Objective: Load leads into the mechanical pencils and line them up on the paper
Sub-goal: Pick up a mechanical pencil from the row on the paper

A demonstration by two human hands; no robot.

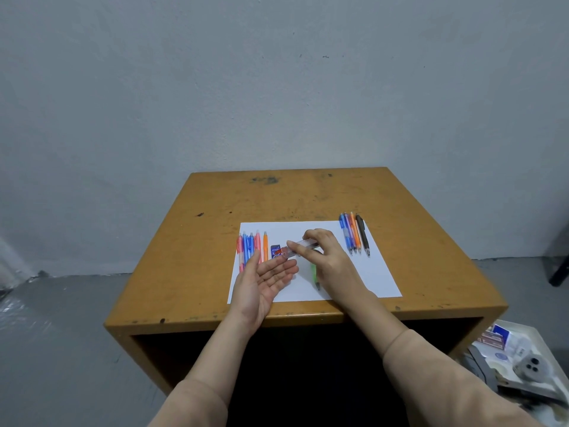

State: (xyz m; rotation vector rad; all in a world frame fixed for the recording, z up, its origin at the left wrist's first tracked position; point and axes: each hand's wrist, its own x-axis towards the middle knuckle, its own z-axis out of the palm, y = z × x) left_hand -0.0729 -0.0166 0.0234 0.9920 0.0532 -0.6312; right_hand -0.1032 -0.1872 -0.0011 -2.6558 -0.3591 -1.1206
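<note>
right now the lead-dispensing step is in hand: the right hand (323, 257) pinches a clear lead case (301, 246) between thumb and fingertips. it holds the case nearly level over the middle of the paper (354, 282), its free end aimed toward nine o'clock. just below that end the left hand (268, 274) is turned palm up, fingers straight and relaxed, holding nothing that i can make out (a single lead would be too thin to show at this size). a small dark blue lead box (276, 251) sits on the sheet just beyond the left fingertips.

a green pencil (314, 271) lies on the paper at about six o'clock of centre, partly hidden under the right hand; i judge it to be the one due for filling. a row of pencils (251, 248) lies side by side at nine o'clock on the sheet, and a second bunch (354, 234) lies at two o'clock, across the paper's far right corner.

the next move, as i judge it, calls for tipping or tapping the case so one lead slides into the palm. after that, the green pencil has to be picked up and the lead fed in gently, since it snaps easily.
</note>
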